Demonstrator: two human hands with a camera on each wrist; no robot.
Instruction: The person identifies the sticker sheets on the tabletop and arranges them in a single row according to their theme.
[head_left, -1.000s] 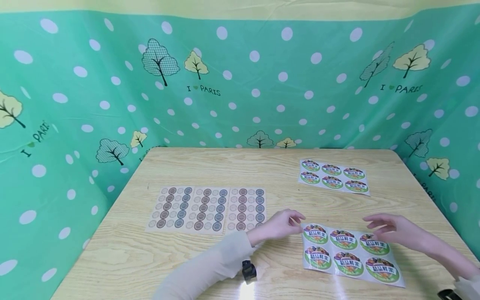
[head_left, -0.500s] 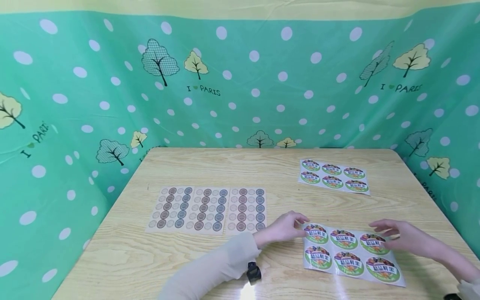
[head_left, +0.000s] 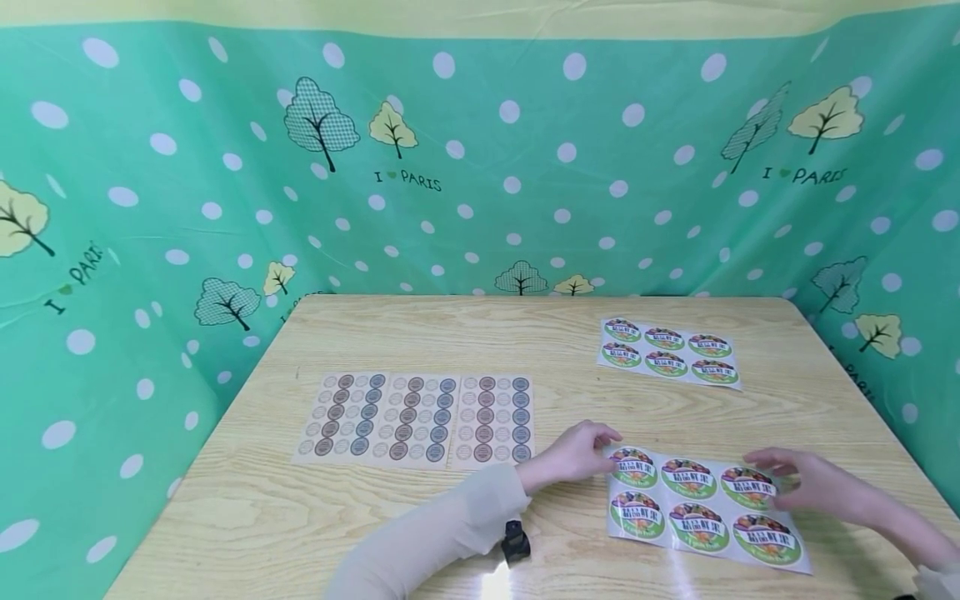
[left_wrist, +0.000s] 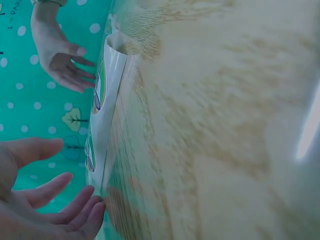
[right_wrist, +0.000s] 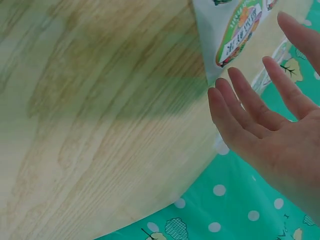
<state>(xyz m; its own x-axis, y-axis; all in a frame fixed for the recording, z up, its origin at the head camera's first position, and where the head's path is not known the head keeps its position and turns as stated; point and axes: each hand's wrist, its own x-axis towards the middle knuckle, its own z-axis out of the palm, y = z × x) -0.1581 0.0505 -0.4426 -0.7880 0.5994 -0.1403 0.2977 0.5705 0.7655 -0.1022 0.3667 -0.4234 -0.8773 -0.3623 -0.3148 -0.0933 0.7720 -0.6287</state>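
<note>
A white sheet of round fruit stickers point(head_left: 711, 495) lies on the front right of the table, green-rimmed labels facing up. My left hand point(head_left: 572, 454) is at its far left corner; in the left wrist view the fingers point(left_wrist: 75, 212) are loosely bent, thumb apart, fingertips beside the sheet edge. Over the far right corner is my right hand point(head_left: 817, 485), its fingers spread and slightly bent in the right wrist view, near the sticker sheet point(right_wrist: 212, 45). Neither hand grips the sheet. Whether the fingertips touch it is hard to tell.
Another sheet of fruit stickers point(head_left: 669, 354) lies farther back on the right. Three sheets of small round brown and blue labels point(head_left: 491, 421) lie side by side at left centre. A green dotted curtain point(head_left: 480, 208) hangs behind the wooden table point(head_left: 247, 500).
My left hand has shifted slightly right onto the sticker sheet's far left corner. The right hand has moved a little right and down towards the far right corner. The sheets stay put.
</note>
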